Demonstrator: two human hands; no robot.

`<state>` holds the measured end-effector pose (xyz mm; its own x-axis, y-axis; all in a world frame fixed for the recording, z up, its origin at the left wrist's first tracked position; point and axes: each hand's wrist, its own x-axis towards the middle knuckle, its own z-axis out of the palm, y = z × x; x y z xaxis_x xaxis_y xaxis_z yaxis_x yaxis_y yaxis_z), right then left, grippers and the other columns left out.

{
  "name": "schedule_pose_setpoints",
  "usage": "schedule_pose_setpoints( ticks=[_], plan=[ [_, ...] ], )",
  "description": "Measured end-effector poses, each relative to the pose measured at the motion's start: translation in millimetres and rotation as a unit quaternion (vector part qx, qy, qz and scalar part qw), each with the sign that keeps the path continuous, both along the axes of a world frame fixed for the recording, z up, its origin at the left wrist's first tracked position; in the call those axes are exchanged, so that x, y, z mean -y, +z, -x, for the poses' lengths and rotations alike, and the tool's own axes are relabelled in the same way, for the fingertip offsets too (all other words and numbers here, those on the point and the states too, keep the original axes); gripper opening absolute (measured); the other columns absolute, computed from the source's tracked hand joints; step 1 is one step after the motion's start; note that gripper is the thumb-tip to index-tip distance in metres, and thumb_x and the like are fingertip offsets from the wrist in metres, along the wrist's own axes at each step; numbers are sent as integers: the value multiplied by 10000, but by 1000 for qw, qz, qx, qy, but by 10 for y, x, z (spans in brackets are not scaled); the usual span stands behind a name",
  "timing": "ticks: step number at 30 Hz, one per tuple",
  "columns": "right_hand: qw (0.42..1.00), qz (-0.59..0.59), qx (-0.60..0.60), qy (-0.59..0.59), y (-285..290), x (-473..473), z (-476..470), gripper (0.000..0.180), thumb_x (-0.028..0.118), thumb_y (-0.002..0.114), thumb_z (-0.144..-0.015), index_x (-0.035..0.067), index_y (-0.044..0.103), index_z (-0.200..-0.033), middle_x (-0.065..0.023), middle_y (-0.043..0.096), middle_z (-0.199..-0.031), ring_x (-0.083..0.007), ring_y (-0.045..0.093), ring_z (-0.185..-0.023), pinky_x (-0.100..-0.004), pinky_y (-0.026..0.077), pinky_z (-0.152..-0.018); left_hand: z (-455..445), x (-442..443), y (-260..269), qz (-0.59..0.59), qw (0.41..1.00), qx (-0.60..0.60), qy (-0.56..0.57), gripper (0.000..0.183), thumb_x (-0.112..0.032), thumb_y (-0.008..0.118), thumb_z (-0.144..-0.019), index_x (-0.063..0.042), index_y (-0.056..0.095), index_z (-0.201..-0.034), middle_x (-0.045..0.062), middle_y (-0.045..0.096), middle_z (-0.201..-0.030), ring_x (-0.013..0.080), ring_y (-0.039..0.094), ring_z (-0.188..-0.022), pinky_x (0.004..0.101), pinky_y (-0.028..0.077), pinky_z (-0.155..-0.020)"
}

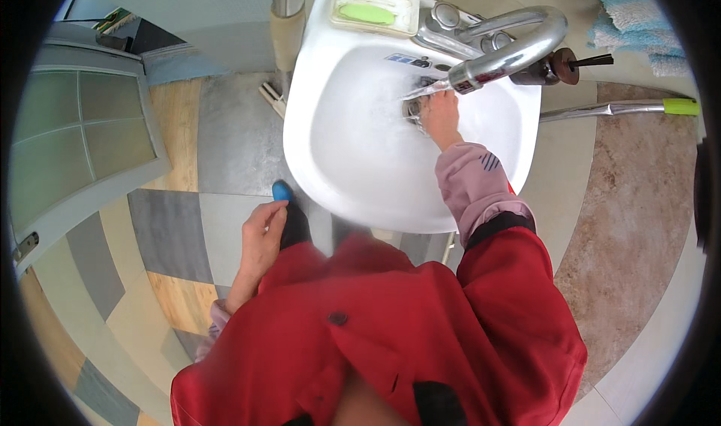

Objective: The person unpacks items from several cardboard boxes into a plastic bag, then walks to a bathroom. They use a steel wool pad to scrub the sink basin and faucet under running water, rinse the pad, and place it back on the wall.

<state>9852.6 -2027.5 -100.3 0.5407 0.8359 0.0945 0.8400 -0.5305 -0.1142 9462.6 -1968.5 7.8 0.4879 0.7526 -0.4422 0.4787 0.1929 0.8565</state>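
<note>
Water runs from the curved chrome faucet (507,49) into the white washbasin (360,178). My right hand (442,113) is in the basin beside the stream, over the drain (414,109); its fingertips are blurred by water, and whether it holds anything cannot be told. Outside the basin, at its left, my left hand (263,232) hangs with thumb and fingertips close together; nothing shows clearly between them. Just past those fingertips, the blue toe of a shoe (281,190) is seen on the floor below.
A soap dish (343,25) with a green soap bar (367,14) sits on the basin's back left corner. Behind the faucet is a dark brown bottle or holder (543,68). Striped towels (636,23) hang upper right. A glazed door (84,116) stands at left.
</note>
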Motion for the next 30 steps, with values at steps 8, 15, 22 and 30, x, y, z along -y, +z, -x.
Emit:
schedule_pose_setpoints(
  ticks=[8, 15, 22, 30],
  plan=[
    [949, -39, -269, -158, 369, -920, 1002, 410, 191, 563, -757, -74, 415, -1033, -271, 476, -1001, -411, 469, -950, -429, 393, -812, 125, 13, 7, 2, 1000, 16, 19, 175, -91, 519, -831, 3, 579, -965, 85, 563, -806, 136, 507, -685, 239, 414, -631],
    [934, -112, -318, -116, 551, -1050, 987, 415, 183, 611, -742, -68, 432, -1020, -267, 494, -1018, -410, 473, -964, -429, 373, -832, 278, 1, -10, -18, 1000, 6, 16, 174, -92, 521, -829, 3, 582, -961, 90, 569, -819, 136, 511, -692, 242, 415, -630],
    [656, -431, -492, -377, 293, -1024, 674, 374, 57, 623, -750, -34, 431, -1057, -158, 536, -982, -254, 550, -831, -349, 468, -726, 374, -23, 43, 5, 999, 19, 44, 178, -93, 520, -829, 6, 578, -965, 88, 569, -817, 134, 515, -702, 245, 416, -623],
    [870, -266, -360, -208, 488, -1251, 1197, 442, 149, 595, -772, -52, 375, -1099, -180, 498, -1048, -255, 476, -958, -326, 359, -855, 572, -29, 31, -18, 999, 24, 45, 174, -93, 525, -826, -2, 581, -963, 85, 565, -809, 130, 508, -689, 238, 411, -618]
  ],
)
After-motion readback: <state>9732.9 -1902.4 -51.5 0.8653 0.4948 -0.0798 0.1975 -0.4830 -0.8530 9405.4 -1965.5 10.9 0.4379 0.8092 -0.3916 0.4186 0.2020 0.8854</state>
